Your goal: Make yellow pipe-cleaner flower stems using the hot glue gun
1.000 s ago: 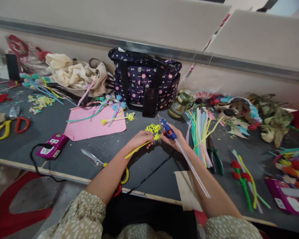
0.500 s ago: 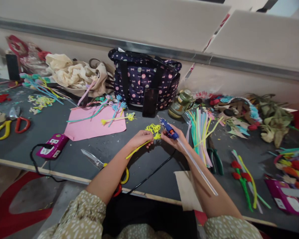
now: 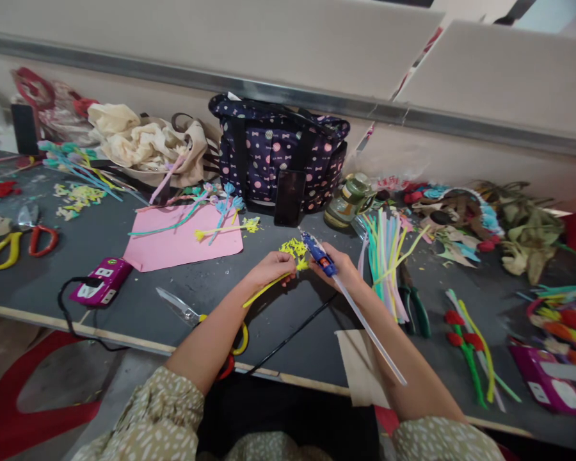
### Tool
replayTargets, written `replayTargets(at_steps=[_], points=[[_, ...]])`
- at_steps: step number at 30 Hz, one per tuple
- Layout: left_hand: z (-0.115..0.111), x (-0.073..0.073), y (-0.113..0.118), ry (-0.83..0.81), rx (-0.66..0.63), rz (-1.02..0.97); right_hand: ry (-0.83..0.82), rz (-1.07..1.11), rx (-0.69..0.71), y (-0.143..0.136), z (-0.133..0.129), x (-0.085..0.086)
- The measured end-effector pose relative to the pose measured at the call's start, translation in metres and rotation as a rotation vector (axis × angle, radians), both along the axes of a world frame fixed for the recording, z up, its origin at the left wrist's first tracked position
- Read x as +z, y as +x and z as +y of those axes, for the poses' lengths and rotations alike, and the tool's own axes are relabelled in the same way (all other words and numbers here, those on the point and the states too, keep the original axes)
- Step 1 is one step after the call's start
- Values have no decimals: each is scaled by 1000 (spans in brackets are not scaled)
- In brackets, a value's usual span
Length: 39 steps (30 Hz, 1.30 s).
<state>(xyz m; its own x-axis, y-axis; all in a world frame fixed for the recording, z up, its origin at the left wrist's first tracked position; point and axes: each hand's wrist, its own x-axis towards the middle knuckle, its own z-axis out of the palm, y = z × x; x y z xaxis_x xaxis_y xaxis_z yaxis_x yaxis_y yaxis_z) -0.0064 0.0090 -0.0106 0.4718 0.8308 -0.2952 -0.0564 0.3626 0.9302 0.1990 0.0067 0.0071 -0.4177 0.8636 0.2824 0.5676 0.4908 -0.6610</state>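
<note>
Pinched in my left hand [image 3: 277,266] is a yellow pipe cleaner [image 3: 264,291], its tail slanting down toward my forearm. Small yellow pieces [image 3: 301,263] show at its far end, close to my fingertips. My right hand [image 3: 342,272] grips a blue hot glue gun [image 3: 318,255], nozzle up and away from me. From its rear a long clear glue stick [image 3: 369,330] runs back over my forearm. Just beyond my hands lies a pile of yellow clippings [image 3: 292,247]. Scissors [image 3: 180,308] rest on the table, partly covered by my left forearm.
A pink sheet [image 3: 173,246] with pipe cleaner flowers lies left. A dotted bag [image 3: 273,147], a phone [image 3: 289,197] and a green-lidded jar [image 3: 348,202] stand behind. Bundled pipe cleaners [image 3: 386,256] and pliers [image 3: 415,304] are right. A black cord [image 3: 292,336] crosses the table.
The glue gun has shifted slightly left in my right hand, and its glue stick has swung left too. My left hand stays put with the yellow pipe cleaner.
</note>
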Motion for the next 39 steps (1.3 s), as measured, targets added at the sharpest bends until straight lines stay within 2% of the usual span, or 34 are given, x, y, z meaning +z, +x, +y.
replayTargets(at_steps=[3,15,29,39], points=[[0,-2,0,4,8,-5,5,-32,27,0,-1,1],[-4,3,0,8,-5,-27,-5,8,-40,1,2,-6],[-4,3,1,-4,20,-34,-28,42,-28,-1,-1,-1],[-4,3,1,4,19,-28,56,-79,3,-1,-3,5]])
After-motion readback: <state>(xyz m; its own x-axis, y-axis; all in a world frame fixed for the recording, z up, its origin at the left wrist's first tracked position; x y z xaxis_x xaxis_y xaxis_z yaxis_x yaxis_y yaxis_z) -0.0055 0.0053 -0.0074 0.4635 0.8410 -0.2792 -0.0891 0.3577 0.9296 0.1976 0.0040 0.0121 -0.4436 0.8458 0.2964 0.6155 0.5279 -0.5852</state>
